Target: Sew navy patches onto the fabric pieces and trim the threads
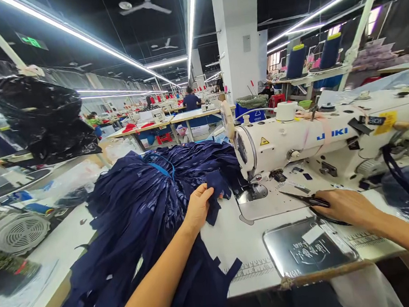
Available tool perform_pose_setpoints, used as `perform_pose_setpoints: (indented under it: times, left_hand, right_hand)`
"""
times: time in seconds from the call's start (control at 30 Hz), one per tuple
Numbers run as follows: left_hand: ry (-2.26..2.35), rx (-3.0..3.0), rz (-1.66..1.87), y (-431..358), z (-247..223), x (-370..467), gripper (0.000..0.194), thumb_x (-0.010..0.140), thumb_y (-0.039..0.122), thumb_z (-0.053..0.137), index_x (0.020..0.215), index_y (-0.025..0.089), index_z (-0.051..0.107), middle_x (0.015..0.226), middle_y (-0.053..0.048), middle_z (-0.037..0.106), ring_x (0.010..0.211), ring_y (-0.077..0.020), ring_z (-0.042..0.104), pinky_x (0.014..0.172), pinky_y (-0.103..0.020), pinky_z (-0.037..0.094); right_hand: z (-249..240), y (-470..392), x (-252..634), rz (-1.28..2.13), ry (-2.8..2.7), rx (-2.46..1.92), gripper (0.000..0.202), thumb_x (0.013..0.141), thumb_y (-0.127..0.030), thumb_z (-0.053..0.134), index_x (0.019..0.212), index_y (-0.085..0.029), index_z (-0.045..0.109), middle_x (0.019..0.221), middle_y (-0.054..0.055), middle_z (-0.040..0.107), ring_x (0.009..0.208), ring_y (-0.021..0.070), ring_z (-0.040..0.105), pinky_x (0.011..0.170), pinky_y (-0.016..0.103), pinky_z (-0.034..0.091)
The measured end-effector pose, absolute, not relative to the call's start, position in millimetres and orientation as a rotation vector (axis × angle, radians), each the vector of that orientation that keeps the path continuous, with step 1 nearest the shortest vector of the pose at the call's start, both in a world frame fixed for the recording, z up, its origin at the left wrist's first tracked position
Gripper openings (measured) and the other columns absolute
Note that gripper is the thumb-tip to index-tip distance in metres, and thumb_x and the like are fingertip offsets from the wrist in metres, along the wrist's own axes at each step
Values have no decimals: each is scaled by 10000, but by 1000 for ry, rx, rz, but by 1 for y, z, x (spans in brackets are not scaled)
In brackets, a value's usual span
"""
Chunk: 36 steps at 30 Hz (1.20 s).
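We are only starting: left hand point(199, 205) pinching a navy strip point(214, 201) beside the sewing machine point(318, 143); right hand point(345, 205) gripping scissors point(307, 199); needle bare.

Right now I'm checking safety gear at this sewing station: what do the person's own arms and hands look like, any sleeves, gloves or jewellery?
Both forearms are bare up to the frame edge, with no sleeve in view. The left hand and the right hand wear no gloves. No watch, bracelet or ring shows on the parts visible.

L hand point(199, 206) reaches fwd, fingers point(205, 190) curled shut (arm extended); R hand point(345, 206) lies palm-down, fingers closed.
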<state>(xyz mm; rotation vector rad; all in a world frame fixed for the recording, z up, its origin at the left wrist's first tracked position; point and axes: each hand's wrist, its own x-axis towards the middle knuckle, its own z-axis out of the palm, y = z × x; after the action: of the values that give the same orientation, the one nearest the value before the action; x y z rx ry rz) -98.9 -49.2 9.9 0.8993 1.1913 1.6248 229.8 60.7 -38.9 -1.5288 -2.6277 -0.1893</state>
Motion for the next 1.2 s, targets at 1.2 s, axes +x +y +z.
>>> perform_pose_setpoints:
  times: [1.2]
  left_hand:
    - [1448,1330,1568,-148,21,-75,179,689,262,605,824,160,663,756,-28,651,706,-149,576,647,-241,449]
  right_hand:
    - [29,-52,48,1397,-1795,-579,249,654,-393,548,528,-185,497,456,-59,418,469,85,366,483,241,291]
